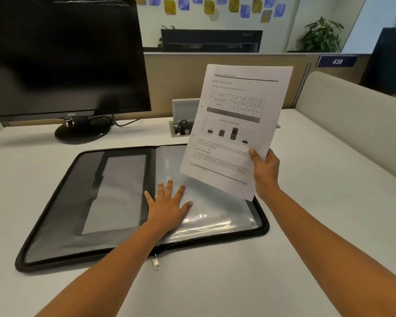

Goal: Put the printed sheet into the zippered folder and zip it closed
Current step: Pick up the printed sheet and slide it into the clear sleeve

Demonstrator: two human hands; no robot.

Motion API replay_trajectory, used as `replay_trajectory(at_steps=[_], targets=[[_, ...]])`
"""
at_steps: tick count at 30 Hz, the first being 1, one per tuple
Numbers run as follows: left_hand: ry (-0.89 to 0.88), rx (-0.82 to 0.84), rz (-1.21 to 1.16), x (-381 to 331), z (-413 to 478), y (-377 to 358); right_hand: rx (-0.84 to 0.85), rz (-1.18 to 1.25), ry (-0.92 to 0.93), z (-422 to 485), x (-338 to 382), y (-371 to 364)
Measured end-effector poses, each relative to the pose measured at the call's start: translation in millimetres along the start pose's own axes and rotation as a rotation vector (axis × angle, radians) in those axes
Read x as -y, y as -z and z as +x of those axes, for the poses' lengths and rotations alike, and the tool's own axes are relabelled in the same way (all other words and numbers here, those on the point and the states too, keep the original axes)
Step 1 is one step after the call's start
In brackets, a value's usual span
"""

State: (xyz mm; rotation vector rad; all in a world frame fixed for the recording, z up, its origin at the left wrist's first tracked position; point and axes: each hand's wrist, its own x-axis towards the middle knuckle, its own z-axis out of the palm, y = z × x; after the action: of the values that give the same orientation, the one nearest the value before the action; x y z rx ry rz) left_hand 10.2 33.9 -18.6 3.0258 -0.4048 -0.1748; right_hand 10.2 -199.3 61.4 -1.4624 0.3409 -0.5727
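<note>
The black zippered folder [62, 195] lies open flat on the white desk, with grey pockets on its left half and clear plastic sleeves on its right half. Its metal zipper pull [155, 262] hangs at the near edge by the spine. My left hand [168, 205] rests flat, fingers spread, on the clear sleeves near the spine. My right hand [264, 170] grips the lower right corner of the printed sheet [236, 124], which has a table and a bar chart. The sheet is held upright above the folder's right half.
A black monitor [64, 56] on a round stand [82, 131] sits at the back left. A cable box [183, 123] with a raised lid is set into the desk behind the sheet. Beige partitions [343, 115] bound the desk at the back and right.
</note>
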Motion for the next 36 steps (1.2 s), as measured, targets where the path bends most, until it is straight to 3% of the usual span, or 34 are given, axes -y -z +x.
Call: replay_trajectory(at_steps=[15, 26, 36], targets=[[-0.079, -0.177, 0.127, -17.3, -48.9, 17.3, 0.116, 0.001, -0.084, 42.3, -7.9, -26.2], [0.054, -0.174, -0.339, 8.0, 37.7, 43.8, 0.202, 0.074, -0.125, 71.5, -24.4, -49.2], [0.088, -0.022, -0.107, 9.7, 99.7, 47.7, 0.23, 0.082, -0.131, 97.5, -37.2, -71.1]])
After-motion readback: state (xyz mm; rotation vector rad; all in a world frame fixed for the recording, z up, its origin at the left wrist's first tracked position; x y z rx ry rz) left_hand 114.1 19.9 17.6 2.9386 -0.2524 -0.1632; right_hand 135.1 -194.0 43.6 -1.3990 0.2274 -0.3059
